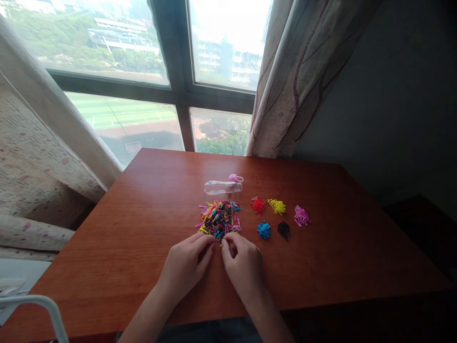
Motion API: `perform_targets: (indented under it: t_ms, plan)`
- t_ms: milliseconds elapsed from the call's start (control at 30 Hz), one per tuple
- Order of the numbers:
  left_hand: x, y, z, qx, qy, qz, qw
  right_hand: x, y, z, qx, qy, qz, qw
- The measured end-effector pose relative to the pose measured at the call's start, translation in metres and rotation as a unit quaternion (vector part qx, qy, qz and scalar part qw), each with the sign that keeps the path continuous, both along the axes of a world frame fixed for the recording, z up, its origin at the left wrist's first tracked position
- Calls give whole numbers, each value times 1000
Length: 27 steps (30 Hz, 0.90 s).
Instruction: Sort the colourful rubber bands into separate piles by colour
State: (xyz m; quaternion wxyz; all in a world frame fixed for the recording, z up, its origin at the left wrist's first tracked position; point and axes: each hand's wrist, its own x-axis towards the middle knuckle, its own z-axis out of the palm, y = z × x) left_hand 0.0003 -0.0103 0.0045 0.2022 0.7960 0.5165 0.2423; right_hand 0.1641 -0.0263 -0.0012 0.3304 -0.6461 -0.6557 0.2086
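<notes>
Multicoloured plastic marks the middle of your head view: a heap of small mixed clips [218, 216], red, yellow, blue, pink and black, lying on the brown wooden table [135, 247]. Your left hand [185, 259] rests at the near edge of that heap, left of its middle, with thumb and forefinger brought close together at the tips; you cannot tell from here whether they pinch a clip. Your right hand [244, 259] is at the same near edge, right of the heap's middle, its fingers curled and its thumb near the forefinger; a tiny yellow bit shows by the thumb tip, but whether you grip it cannot be made out. Just beyond the heap, a clear bottle [222, 187] lies on its side, and a pink cap [234, 178] with a loop sits by its neck. To the right of the heap you have five single-colour piles: the red pile [257, 205] and the blue pile [263, 230] nearest it, then the yellow pile [277, 206] and the black pile [283, 230], and farthest out the pink pile [302, 216]. Well beyond the heap stands a window [180, 90] between patterned curtains [285, 85].
</notes>
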Motion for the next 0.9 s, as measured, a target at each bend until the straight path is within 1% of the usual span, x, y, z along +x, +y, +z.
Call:
perform_targets:
  t_ms: [133,333,533,667,767,833,900]
  plan:
    - [1,0,1,2,-4,1,1000,2,-1,1,3,40,6,999]
    - [1,0,3,-1,-8,-11,1000,3,-1,0,11,72,32,997]
    - [-2,-1,-1,3,-10,-11,1000,1,-2,-4,17,75,46,996]
    - [-2,-1,-3,-2,-5,-15,1000,5,-6,-3,28,91,45,994]
    - [-1,0,-3,-2,-3,-15,1000,22,-10,1,46,90,25,995]
    - [-1,0,-3,2,-1,-15,1000,44,-11,2,62,72,-13,995]
    - [0,0,-2,6,0,-16,1000,73,-9,3,78,43,-66,994]
